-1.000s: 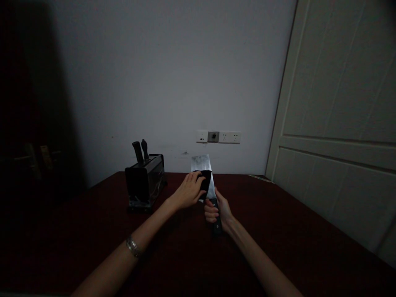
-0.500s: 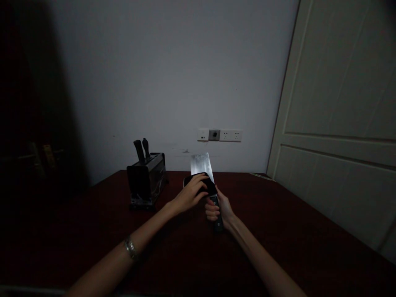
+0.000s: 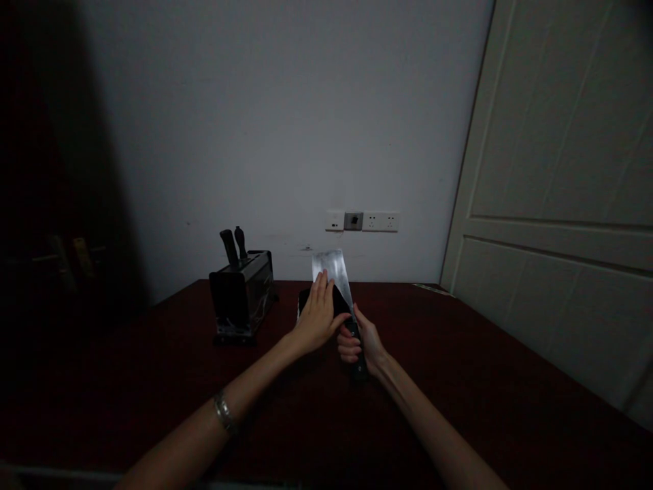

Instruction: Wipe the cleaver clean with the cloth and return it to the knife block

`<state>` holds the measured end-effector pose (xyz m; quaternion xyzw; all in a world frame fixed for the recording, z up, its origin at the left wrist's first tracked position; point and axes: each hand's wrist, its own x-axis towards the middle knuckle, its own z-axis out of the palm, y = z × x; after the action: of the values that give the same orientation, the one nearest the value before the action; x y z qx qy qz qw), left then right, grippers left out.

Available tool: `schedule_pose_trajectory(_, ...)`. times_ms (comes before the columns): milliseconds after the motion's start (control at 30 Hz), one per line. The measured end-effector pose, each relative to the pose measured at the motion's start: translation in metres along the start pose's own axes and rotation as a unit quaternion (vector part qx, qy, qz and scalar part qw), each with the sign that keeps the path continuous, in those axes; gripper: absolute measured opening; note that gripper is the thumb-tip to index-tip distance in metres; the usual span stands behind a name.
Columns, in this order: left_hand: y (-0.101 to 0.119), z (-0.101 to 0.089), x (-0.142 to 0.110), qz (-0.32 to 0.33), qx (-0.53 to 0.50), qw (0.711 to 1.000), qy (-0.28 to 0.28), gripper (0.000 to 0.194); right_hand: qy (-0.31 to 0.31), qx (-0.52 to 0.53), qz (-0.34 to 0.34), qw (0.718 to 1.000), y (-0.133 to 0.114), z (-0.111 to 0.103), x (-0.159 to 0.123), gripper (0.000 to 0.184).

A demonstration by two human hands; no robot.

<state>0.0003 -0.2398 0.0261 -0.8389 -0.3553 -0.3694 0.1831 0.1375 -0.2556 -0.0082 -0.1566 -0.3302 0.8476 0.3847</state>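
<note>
While the right hand (image 3: 357, 344) is clenched round the dark handle of a cleaver (image 3: 334, 272), the broad blade stands up and leans away from the person, its tip reaching above the far edge of the surface (image 3: 459, 381). The left hand (image 3: 316, 316) lies flat with fingers stretched out, pressing a black cloth (image 3: 339, 301) against the left face of the blade; the fingertips touch bare steel near the top, so this grip is flat and pressing rather than closed. The cutting edge faces right, away from the left palm. Left of the hands, well apart, a black knife block (image 3: 239, 296) stands near the far edge with two dark handles sticking up. The dark red surface lies open to the right of the cleaver up to a pale door (image 3: 561, 204), and toward the person on both sides of the forearms. A metal bracelet (image 3: 223, 413) circles the left wrist.
</note>
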Motion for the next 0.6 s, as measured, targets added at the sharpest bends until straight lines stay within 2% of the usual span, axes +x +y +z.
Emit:
schedule_pose_trajectory(133, 0.002, -0.004, -0.001, 0.021, 0.044, 0.996, -0.075, 0.066, 0.012, -0.005, 0.010, 1.000, 0.002, 0.000, 0.002, 0.069)
schedule_pose_trajectory(267, 0.003, -0.010, -0.001, 0.054, 0.039, 0.989, -0.128, 0.066, 0.037, -0.005, 0.014, 0.999, 0.003, -0.001, 0.003, 0.069)
schedule_pose_trajectory(367, -0.001, -0.015, 0.000, 0.078, 0.022, 0.986, -0.143, 0.068, 0.030, -0.008, 0.016, 0.999, 0.003, -0.001, 0.003, 0.069)
schedule_pose_trajectory(600, -0.003, -0.019, 0.005, 0.076, 0.023, 0.984, -0.158, 0.076, 0.016, -0.027, 0.019, 0.999, 0.005, 0.002, 0.001, 0.069)
